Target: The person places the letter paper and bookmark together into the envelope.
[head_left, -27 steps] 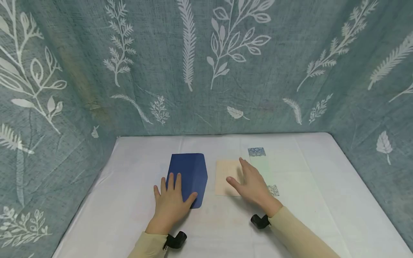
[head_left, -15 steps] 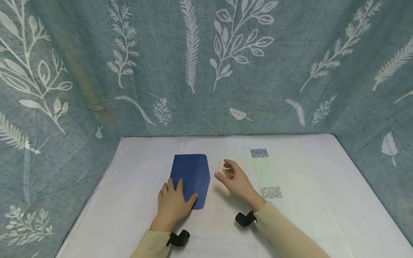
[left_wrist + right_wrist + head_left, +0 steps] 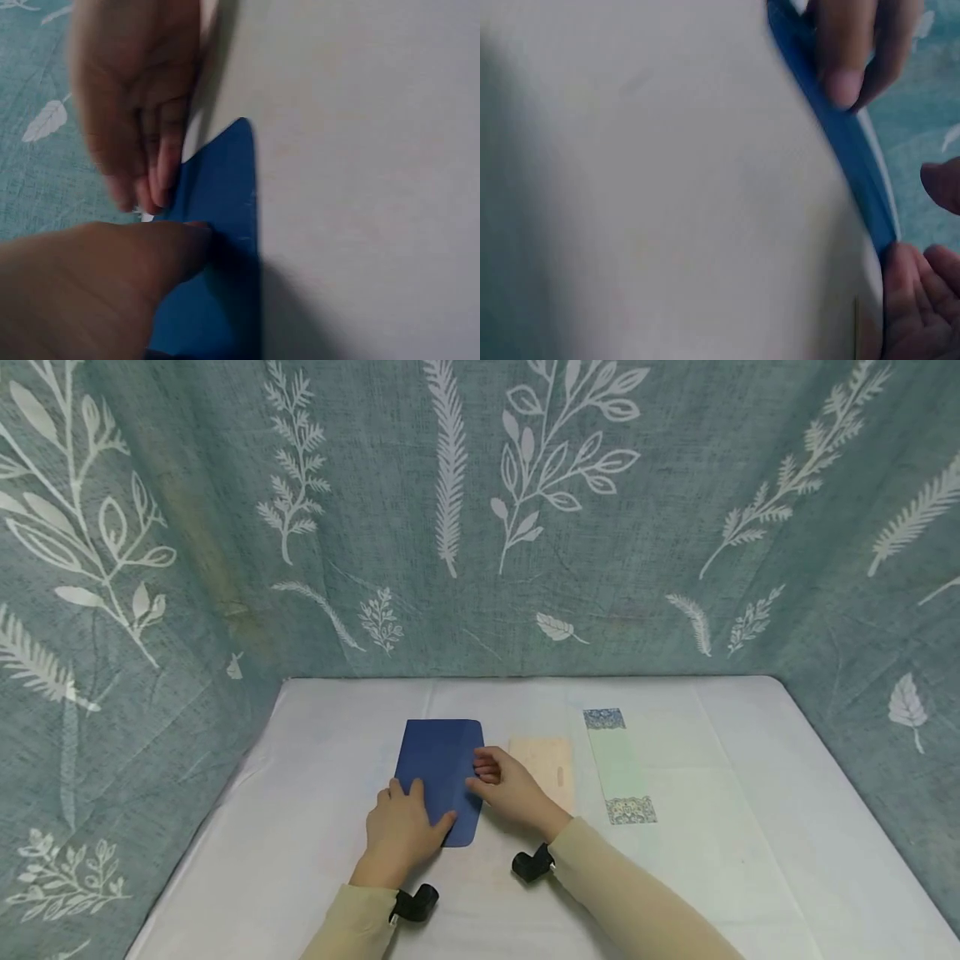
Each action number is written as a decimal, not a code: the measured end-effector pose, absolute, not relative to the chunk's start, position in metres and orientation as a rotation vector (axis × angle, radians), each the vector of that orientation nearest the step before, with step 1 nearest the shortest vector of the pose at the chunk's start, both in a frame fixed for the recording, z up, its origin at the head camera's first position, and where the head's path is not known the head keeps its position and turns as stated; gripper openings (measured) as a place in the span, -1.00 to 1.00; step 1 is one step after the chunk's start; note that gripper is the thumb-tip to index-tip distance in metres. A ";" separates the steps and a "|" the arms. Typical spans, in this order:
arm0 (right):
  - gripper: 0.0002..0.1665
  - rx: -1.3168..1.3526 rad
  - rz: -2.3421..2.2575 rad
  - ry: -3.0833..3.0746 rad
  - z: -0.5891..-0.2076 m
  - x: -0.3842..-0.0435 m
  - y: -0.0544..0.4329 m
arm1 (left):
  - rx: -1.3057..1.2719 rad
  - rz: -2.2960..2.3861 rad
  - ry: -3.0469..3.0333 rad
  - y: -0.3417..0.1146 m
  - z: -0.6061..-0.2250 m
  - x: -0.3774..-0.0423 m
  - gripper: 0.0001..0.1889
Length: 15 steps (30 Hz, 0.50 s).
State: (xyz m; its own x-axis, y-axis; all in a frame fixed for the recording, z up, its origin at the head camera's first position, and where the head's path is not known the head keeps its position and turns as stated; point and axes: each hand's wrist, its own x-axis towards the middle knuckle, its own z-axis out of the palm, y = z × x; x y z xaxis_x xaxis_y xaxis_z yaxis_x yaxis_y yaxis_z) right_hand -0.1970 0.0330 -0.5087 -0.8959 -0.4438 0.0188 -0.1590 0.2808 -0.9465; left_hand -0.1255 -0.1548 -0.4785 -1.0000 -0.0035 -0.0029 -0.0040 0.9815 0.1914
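A dark blue envelope (image 3: 437, 747) lies on the white-covered table, its flap on the right side. My left hand (image 3: 400, 831) rests on the envelope's lower part, fingers spread toward its left side and thumb near the flap. My right hand (image 3: 517, 789) is at the flap's right edge, with its fingers loosely bent. In the right wrist view the right fingertips (image 3: 904, 262) touch the edge of the blue flap (image 3: 844, 150), while the right thumb (image 3: 941, 186) stands apart from them. The left wrist view shows the left thumb (image 3: 161, 251) lying across the envelope.
Right of the envelope lies a beige card (image 3: 542, 762), partly covered by the right hand. Farther right is a pale green strip (image 3: 618, 764) with lace-patterned ends. A leaf-printed curtain (image 3: 465, 527) hangs behind the table (image 3: 712, 860).
My right hand has moved left from over the beige card to the envelope's flap edge, uncovering the green strip and much of the card. My left hand stays on the envelope.
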 end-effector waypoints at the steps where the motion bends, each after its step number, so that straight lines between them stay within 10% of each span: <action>1: -0.37 -0.556 -1.652 2.306 -0.511 -0.198 0.033 | -0.006 0.293 3.123 -0.155 -0.477 -0.126 -0.17; 15: -0.40 -0.534 -1.598 2.377 -0.511 -0.193 0.030 | -0.038 0.260 3.097 -0.152 -0.477 -0.126 -0.15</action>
